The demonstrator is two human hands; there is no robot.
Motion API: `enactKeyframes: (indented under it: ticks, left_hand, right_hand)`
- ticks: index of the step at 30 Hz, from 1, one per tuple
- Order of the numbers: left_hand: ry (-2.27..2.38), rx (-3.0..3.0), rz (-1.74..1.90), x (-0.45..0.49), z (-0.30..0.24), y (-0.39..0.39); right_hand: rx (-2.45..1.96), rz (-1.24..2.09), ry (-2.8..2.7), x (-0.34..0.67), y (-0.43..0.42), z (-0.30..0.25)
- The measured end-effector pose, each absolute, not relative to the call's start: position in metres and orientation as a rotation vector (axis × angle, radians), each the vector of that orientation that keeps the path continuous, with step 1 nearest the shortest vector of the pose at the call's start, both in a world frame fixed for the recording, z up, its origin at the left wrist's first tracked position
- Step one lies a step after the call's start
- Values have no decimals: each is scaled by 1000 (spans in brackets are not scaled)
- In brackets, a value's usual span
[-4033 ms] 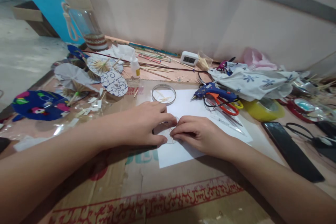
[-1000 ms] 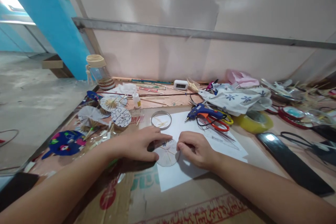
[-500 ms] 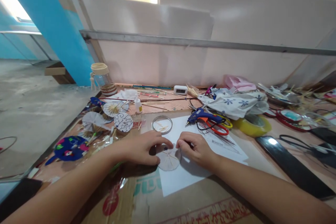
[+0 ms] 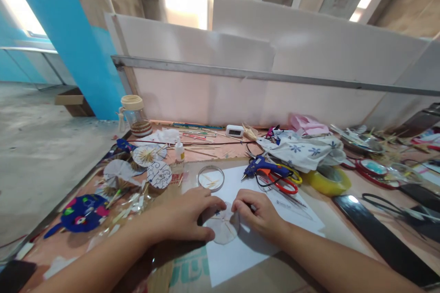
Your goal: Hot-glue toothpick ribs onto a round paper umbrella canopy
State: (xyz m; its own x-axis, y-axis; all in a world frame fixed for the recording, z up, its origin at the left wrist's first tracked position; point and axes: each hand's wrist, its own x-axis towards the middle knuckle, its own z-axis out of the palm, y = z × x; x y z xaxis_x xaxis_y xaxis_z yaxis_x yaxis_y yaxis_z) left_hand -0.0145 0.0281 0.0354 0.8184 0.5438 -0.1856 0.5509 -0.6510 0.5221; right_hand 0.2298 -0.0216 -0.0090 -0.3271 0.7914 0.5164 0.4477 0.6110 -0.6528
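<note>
A small round paper disc with thin wooden ribs (image 4: pixel 224 230) lies on a white sheet of paper (image 4: pixel 252 247) in front of me. My left hand (image 4: pixel 187 217) rests on the disc's left edge, fingers curled and pressing it down. My right hand (image 4: pixel 259 213) pinches the disc's upper right edge, fingers closed. Just beyond my hands stand a clear round dish of wooden sticks (image 4: pixel 211 178) and a blue glue gun (image 4: pixel 264 167).
Orange scissors (image 4: pixel 283 184), a yellow tape roll (image 4: pixel 328 180), flowered cloth (image 4: pixel 304 149) and a black phone (image 4: pixel 374 229) lie to the right. Finished paper umbrellas (image 4: pixel 151 167), a blue patterned one (image 4: pixel 82 212), a glue bottle (image 4: pixel 178 151) and a jar (image 4: pixel 134 114) are to the left.
The view has tilted upward, showing more wall and windows. Both hands stay on the paper disc, which has come into sight between them since four seconds ago.
</note>
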Motion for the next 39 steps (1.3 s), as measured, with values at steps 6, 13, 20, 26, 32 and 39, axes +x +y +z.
enactKeyframes:
  ticks: [6,13,20,26,32,39]
  left_hand:
    - [881,2413,-6,-9,34,23]
    - [883,2464,55,-5,27,19]
    - [948,2494,64,0,24,18]
    - [933,2516,52,-2,32,17]
    - [962,2510,37,-3,31,18]
    - [961,2518,48,-1,28,17]
  right_hand:
    - [-984,482,-1970,231,-21,-11]
    - [-1010,473,-1970,234,-18,-13]
    - [-950,335,-2024,249,-16,19]
    - [-992,314,-2130,265,-36,61]
    - [-1142,412,-2116,260,-38,15]
    - [-1185,405,-2035,257,-29,-14]
